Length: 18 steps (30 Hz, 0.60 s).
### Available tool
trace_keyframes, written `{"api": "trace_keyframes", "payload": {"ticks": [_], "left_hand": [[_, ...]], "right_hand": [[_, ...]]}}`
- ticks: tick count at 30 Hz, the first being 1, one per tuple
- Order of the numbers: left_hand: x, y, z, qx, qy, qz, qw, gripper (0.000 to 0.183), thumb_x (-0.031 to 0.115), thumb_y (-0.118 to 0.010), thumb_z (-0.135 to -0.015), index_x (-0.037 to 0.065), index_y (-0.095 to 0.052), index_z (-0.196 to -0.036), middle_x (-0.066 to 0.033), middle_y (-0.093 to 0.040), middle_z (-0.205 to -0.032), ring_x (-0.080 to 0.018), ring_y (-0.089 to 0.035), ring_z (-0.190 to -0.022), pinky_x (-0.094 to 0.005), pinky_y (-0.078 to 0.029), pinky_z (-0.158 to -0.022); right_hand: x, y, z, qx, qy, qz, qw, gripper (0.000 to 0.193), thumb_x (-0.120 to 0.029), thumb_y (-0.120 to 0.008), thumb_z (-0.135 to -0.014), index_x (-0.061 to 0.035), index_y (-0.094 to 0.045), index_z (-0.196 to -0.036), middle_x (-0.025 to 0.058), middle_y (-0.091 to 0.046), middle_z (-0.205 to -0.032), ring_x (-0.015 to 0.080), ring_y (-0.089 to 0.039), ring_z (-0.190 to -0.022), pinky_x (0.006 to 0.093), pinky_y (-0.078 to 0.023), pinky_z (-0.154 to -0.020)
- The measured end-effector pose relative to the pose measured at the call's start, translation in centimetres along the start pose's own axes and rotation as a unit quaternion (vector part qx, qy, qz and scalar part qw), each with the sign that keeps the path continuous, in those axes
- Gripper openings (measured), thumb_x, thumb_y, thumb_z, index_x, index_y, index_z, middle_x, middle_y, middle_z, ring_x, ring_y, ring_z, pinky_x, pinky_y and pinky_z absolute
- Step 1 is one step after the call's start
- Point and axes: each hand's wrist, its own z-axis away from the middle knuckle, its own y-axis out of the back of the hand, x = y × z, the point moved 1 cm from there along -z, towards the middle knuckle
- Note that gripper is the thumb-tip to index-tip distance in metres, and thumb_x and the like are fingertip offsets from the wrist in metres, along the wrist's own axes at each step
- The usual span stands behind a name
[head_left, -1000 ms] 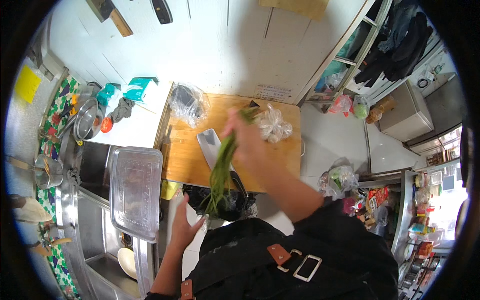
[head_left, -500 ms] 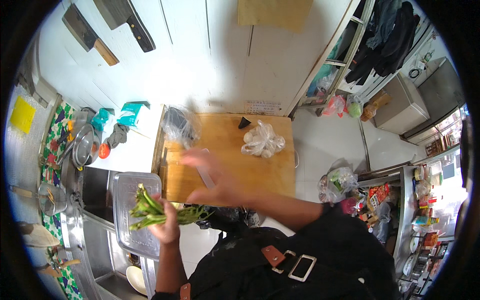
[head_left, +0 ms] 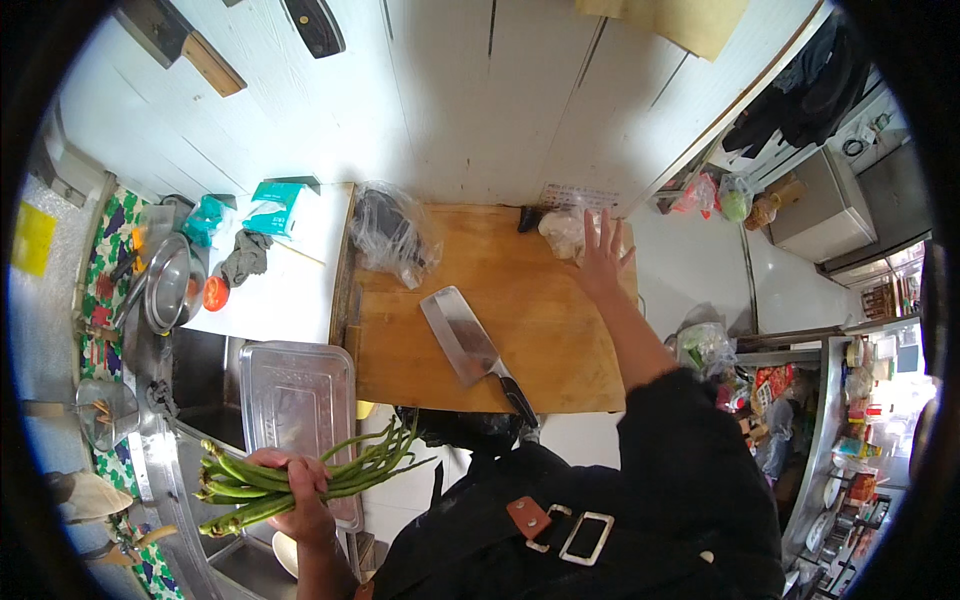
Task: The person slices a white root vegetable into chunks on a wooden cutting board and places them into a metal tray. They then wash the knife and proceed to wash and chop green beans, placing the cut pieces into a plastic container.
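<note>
My left hand (head_left: 292, 490) is closed around a bunch of long green beans (head_left: 345, 470). It holds them above the sink edge and the lidded clear plastic box (head_left: 300, 400). At the far right corner of the wooden board (head_left: 470, 250), my right hand (head_left: 602, 262) is open with its fingers spread. Its fingers overlap a clear plastic bag of pale round items (head_left: 565, 232); whether they touch it I cannot tell. A cleaver (head_left: 462, 335) lies slantwise on the board, its black handle toward me over the near edge. Beside the bag is a small dark object (head_left: 530, 218).
A crumpled clear bag with something dark (head_left: 385, 230) sits at the board's far left. To the left are a white counter (head_left: 300, 280) with a tomato (head_left: 215, 293), metal bowls (head_left: 168, 285) and a steel sink (head_left: 205, 375). Knives (head_left: 210, 62) hang on the wall.
My right hand has moved from above the cleaver to the far right corner. The bag of pale items and the dark object now sit nearer that corner. My left hand still holds the beans, lower down.
</note>
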Motion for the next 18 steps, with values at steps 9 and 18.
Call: {"api": "trace_keyframes", "payload": {"ticks": [9,18], "left_hand": [[-1.3,-3.6,-3.4,-0.098,0.007,-0.126,0.987,0.019,-0.005,-0.051,-0.086,0.003,-0.049,-0.103,-0.0014,-0.048,-0.07,-0.0096,-0.046,-0.055,-0.0245,-0.041,-0.05],[-5.9,-16.8,-12.0,-0.282,0.009,-0.38,0.881,0.034,0.017,-0.06,-0.084,-0.001,-0.052,-0.11,-0.023,-0.064,-0.089,-0.043,-0.062,-0.08,-0.047,-0.049,-0.068]], "right_hand": [[-6.4,-4.2,16.5,-0.216,0.134,-0.148,0.956,0.067,-0.028,-0.071,-0.074,0.0,-0.044,-0.128,0.0208,-0.054,-0.11,0.0337,-0.056,-0.099,0.043,-0.048,-0.085],[6.0,-1.9,9.9,-0.285,-0.006,-0.418,0.862,0.045,-0.021,-0.065,-0.084,-0.005,-0.049,-0.123,0.0138,-0.06,-0.082,0.0208,-0.059,-0.062,0.0338,-0.049,-0.06]]}}
